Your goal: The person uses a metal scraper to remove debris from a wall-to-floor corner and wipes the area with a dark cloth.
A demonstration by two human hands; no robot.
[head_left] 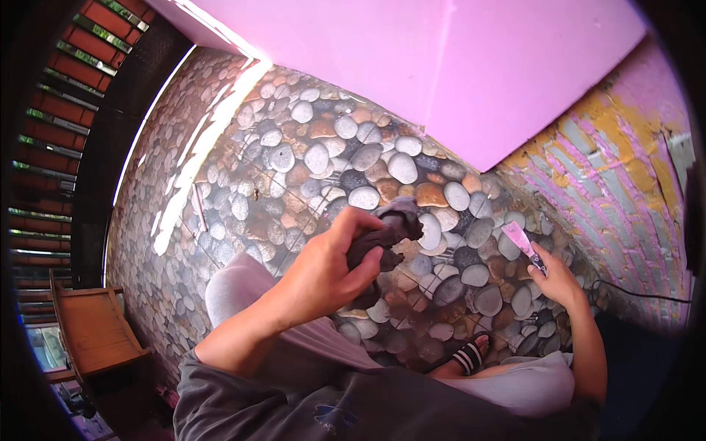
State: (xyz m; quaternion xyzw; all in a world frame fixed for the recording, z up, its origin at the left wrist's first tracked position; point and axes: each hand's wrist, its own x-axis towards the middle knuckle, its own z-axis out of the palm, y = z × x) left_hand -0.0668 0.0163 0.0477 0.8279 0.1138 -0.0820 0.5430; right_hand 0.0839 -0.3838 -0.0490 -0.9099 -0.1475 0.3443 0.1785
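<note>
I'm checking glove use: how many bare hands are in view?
2: the left hand grips a dark cloth near the picture's middle; the right hand holds a pink-bladed scraper farther right.

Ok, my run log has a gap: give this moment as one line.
left hand: holding dark cloth | right hand: holding scraper | below: pebble-patterned floor
</note>
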